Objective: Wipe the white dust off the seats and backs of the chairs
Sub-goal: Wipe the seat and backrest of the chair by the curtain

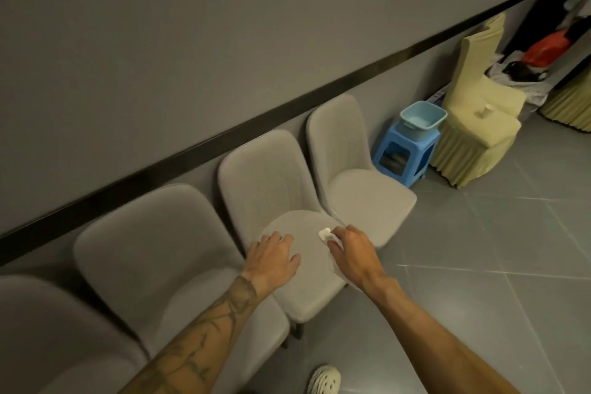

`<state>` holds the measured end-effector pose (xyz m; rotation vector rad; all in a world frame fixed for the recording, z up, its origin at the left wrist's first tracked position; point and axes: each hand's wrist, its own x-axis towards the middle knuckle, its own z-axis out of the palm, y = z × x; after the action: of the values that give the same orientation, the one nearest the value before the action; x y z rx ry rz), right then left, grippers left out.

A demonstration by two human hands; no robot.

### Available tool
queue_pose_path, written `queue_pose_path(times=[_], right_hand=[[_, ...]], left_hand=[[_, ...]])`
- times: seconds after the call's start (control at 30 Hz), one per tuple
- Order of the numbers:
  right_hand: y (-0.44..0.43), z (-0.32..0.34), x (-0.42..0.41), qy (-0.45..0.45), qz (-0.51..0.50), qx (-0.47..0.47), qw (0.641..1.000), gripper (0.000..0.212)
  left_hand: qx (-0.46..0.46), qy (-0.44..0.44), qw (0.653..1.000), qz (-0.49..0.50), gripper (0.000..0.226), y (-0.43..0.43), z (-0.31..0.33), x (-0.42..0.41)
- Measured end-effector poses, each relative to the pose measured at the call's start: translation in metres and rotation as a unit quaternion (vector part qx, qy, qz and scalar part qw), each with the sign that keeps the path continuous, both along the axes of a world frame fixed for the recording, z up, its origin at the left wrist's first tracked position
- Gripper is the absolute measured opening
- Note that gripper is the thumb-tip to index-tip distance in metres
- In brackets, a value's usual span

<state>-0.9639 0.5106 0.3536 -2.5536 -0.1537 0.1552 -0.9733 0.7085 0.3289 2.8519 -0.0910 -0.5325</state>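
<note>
**Both hands at the seat of one grey chair**

Four grey chairs stood side by side against a grey wall [160,57] with a dark rail running along it. The person worked at the second chair from the right [265,182]. The left hand [275,253] lay flat on that chair's seat, fingers spread, its grip released and holding nothing. The right hand [348,249] had its grip closed round a white cloth [325,233], bunched at the fingertips and trailing under the palm, on the right part of the same seat. Whether dust lay on the fabric could not be told in the dim light.

The rightmost chair [351,169] stood just beside it. To the left came another chair [153,249], then the leftmost chair [48,329], cut off by the frame. Beyond the row, a blue plastic stool [404,153] carried a pale blue basin [422,120], next to a seat in a yellow cover [479,118]. A pale perforated shoe [323,379] showed on the grey tiled floor [479,265].
</note>
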Motion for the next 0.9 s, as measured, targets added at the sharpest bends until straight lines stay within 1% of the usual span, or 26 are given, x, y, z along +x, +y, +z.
queue_pose_path(times=[0.23,0.43,0.63,0.7,0.8,0.9], right_hand=[[-0.127,0.008,0.129,0.007,0.013,-0.019,1.0,0.021],[-0.232,0.002,0.228,0.002,0.052,-0.015,0.999,0.017],[-0.354,-0.002,0.317,0.006,0.098,-0.013,0.995,0.015],[-0.39,0.001,0.344,0.01,0.12,-0.018,0.993,0.015],[-0.435,0.005,0.39,0.011,0.132,-0.015,0.991,0.017],[-0.467,0.007,0.439,0.01,0.145,-0.02,0.989,0.017]], left_hand=[[-0.023,0.004,1.0,0.006,0.058,-0.132,0.011,0.131],[-0.018,0.0,0.999,0.035,0.053,-0.241,0.01,0.22],[-0.008,0.007,0.997,0.077,0.058,-0.363,0.002,0.286],[-0.014,0.001,0.995,0.096,0.056,-0.399,0.001,0.305],[-0.035,-0.003,0.993,0.113,0.052,-0.446,0.005,0.338],[-0.025,0.002,0.991,0.13,0.053,-0.483,0.008,0.382]])
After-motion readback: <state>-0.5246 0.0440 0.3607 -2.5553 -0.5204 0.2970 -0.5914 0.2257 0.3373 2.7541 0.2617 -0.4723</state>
